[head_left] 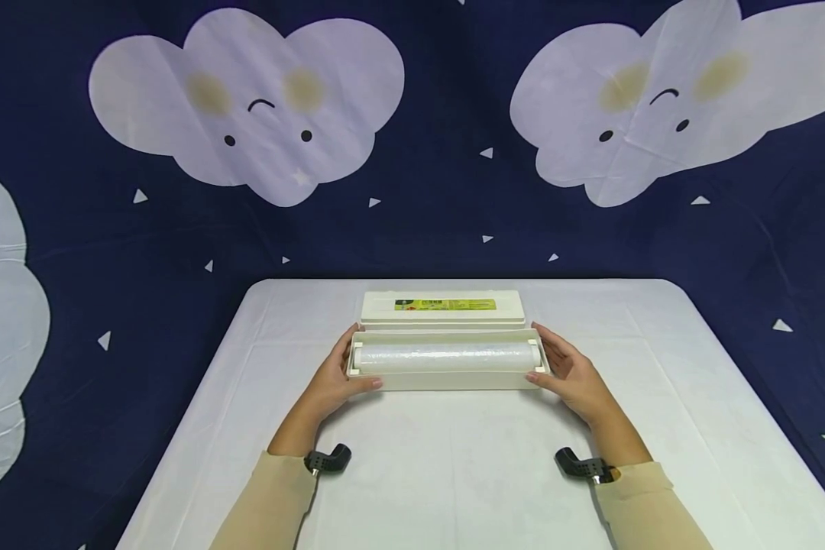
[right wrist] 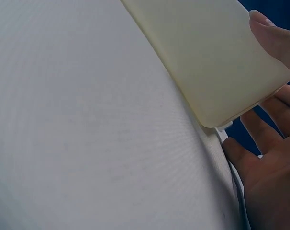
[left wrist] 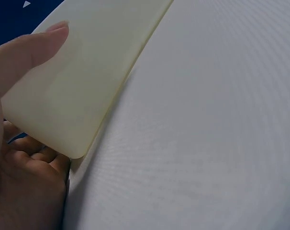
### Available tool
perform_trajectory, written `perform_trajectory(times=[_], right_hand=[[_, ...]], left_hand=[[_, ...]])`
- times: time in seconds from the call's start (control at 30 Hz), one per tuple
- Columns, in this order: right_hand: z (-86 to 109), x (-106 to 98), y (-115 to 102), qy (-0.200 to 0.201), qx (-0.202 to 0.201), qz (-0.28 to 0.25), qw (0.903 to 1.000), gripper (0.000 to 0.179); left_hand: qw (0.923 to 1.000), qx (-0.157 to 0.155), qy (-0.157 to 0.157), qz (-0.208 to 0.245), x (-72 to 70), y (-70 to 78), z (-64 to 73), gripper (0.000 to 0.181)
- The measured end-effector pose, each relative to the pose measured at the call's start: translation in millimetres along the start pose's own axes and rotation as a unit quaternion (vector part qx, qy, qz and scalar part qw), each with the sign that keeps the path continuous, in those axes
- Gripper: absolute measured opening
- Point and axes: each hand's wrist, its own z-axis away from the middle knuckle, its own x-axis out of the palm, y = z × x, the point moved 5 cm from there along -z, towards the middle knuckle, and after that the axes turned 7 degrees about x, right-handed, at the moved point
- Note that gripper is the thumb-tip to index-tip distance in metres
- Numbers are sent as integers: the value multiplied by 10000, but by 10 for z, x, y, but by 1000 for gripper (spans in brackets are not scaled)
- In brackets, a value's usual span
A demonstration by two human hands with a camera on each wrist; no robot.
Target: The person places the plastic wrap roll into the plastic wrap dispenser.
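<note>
A cream plastic cling film box stands lengthwise across the table with its top off. Inside it lies a roll of clear cling film. My left hand grips the box's left end, thumb on the front wall and fingers around the end. At the opposite end my right hand holds it the same way, its thumb against the front. The lid, bearing a yellow-green label, rests just behind the box. Some fingertips are hidden behind the box.
A white cloth covers the table, whose rounded far corners show. Beyond its back edge hangs a dark blue curtain with cloud faces. Black wrist cameras sit at both sleeve cuffs.
</note>
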Motion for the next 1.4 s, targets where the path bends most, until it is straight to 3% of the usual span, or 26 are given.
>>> perform_trajectory(times=[0.2, 0.33, 0.5, 0.63, 0.7, 0.8, 0.93, 1.1, 1.3, 1.4], right_hand=[[13, 1, -2, 4, -28, -9, 10000, 91], [19, -2, -2, 8, -31, -20, 10000, 91], [33, -32, 15, -10, -15, -55, 10000, 91], [50, -48, 23, -2, -37, -98, 9999, 90], [49, -44, 22, -33, -83, -105, 9999, 90], [40, -33, 23, -96, -122, -117, 9998, 89], [36, -33, 27, -114, -119, -143, 9998, 89], [51, -49, 39, -85, -104, -150, 9998, 89], [33, -29, 32, -135, -137, -129, 9997, 89], [25, -23, 25, -152, -124, -146, 9997, 89]], left_hand=[[9998, 56, -126, 107, -35, 11, -39, 119], [9994, 278, -218, 60, -130, 35, -91, 100], [9988, 387, 44, -305, -408, 43, -227, 75], [9989, 156, 298, -317, -624, 7, -394, 78], [9977, -36, 336, -583, -687, -11, -480, 84], [9905, -250, 166, -1340, -729, -10, -605, 97], [9726, -415, -148, -2281, -707, 25, -766, 112], [9613, -426, -592, -2658, -570, 68, -957, 122], [9440, -82, -903, -3173, -482, 71, -1107, 121], [9423, -3, -1000, -3194, -464, 74, -1135, 120]])
